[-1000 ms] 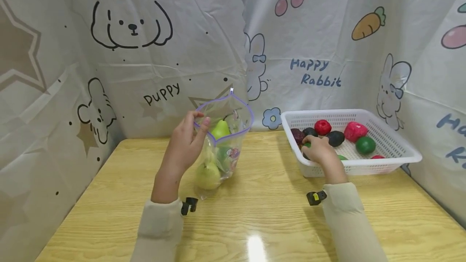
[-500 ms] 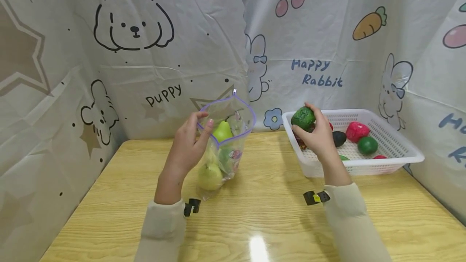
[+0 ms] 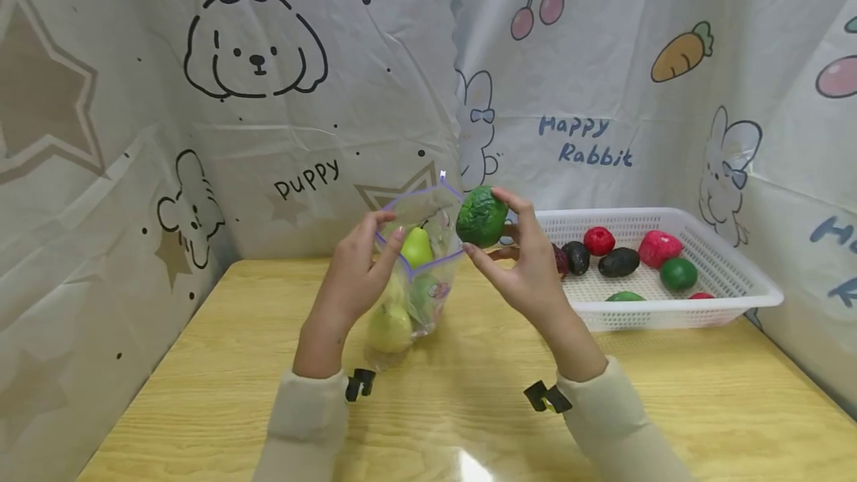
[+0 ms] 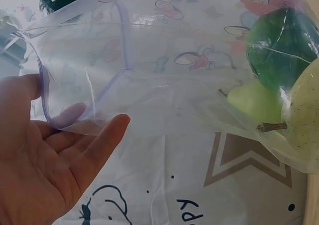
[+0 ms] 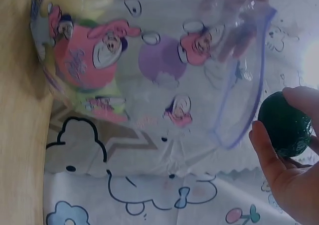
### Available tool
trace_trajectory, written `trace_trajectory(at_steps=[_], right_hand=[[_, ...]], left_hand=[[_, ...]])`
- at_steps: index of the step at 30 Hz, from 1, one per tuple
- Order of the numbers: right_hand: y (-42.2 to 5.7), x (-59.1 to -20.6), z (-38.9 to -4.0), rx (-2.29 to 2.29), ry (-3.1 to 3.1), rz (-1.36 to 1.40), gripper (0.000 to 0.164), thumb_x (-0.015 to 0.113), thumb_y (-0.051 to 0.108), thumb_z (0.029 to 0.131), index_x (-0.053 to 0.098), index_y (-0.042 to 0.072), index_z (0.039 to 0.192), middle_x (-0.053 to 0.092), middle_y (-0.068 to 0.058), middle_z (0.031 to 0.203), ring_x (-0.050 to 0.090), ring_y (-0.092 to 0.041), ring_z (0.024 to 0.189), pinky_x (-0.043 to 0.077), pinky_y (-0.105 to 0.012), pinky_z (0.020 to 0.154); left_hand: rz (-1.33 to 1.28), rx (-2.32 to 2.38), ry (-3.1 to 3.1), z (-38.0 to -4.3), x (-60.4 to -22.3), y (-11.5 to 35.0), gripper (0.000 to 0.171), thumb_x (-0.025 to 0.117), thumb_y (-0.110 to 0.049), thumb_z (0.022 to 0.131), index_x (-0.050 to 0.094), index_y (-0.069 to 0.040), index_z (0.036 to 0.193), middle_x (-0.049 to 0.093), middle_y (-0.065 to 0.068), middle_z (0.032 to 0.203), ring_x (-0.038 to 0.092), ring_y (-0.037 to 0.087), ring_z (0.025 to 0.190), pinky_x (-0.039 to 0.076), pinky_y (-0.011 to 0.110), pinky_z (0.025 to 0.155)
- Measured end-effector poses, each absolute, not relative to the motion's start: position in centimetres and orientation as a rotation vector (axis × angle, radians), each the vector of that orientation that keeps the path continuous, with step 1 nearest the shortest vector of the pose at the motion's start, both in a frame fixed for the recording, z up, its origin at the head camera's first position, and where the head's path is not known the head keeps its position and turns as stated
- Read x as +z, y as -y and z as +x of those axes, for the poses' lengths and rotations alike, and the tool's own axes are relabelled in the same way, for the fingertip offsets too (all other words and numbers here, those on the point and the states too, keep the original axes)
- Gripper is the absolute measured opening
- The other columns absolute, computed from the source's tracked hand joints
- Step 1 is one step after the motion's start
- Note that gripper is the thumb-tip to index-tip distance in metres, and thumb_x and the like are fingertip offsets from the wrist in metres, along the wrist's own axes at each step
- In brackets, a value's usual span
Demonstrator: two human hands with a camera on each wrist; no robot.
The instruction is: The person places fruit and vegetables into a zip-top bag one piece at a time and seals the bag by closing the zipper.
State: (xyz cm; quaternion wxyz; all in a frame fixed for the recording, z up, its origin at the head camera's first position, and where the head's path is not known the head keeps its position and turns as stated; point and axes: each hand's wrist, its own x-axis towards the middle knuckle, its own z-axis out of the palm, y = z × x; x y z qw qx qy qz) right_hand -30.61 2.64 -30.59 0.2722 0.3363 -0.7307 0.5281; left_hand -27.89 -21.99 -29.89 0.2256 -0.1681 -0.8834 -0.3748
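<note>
My left hand (image 3: pixel 351 270) pinches the rim of a clear zip bag (image 3: pixel 443 285) with a purple edge, its mouth held wide. Inside show a green pear (image 3: pixel 416 247), a yellowish round pear (image 3: pixel 390 329) lower down and, in the left wrist view, a dark green fruit (image 4: pixel 276 45). A round, wrinkled green fruit (image 3: pixel 481 216) is gripped between the thumb and fingers of my right hand (image 3: pixel 532 274). It is up beside the right side of the bag's mouth, just outside the rim in the right wrist view.
To the right stands a white perforated basket (image 3: pixel 730 306) holding red, dark and green produce, including a dark oval fruit (image 3: pixel 619 262) and a pinkish-red one (image 3: pixel 660 248). Printed white cloth (image 3: pixel 375 110) hangs behind the wooden table (image 3: pixel 442 407).
My right hand has lifted the wrinkled green fruit out of the basket and carried it left to the bag's mouth. My left hand keeps its hold on the rim.
</note>
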Motion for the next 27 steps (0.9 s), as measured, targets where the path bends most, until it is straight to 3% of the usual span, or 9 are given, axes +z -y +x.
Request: trace_trajectory(at_steps=[9,17,27], right_hand=[[-1.2,-31.4,-30.2,1.213,1.947,1.027,0.071,0.078,0.004,0.089,0.048,0.013,0.153,0.043,-0.014,0.156,0.061,-0.028,0.120,0.061,-0.027,0.075],[-1.1,-31.8,-30.4,1.136,1.952,0.989,0.051,0.071,-0.001,0.093,0.059,0.007,0.142,0.069,-0.015,0.128,0.074,-0.022,0.092,0.061,-0.030,0.072],[-0.9,-32.0,-30.5,1.037,1.996,1.019,0.028,0.066,0.002,0.096,0.070,0.004,0.125,0.073,-0.010,0.117,0.072,-0.018,0.089,0.060,-0.025,0.067]], left_hand=[[-0.466,-1.029,2.446,-27.8,-29.9,21.9,0.054,0.041,-0.044,0.109,0.046,-0.004,0.144,0.052,0.013,0.148,0.053,0.036,0.132,0.056,0.050,0.093],[-0.476,-1.025,2.461,-27.7,-29.7,21.5,0.055,0.042,-0.046,0.108,0.047,-0.005,0.144,0.053,0.013,0.146,0.054,0.034,0.131,0.057,0.047,0.090],[-0.459,-1.008,2.465,-27.6,-29.7,21.6,0.055,0.041,-0.045,0.109,0.047,-0.005,0.144,0.053,0.013,0.147,0.053,0.036,0.132,0.053,0.052,0.098]])
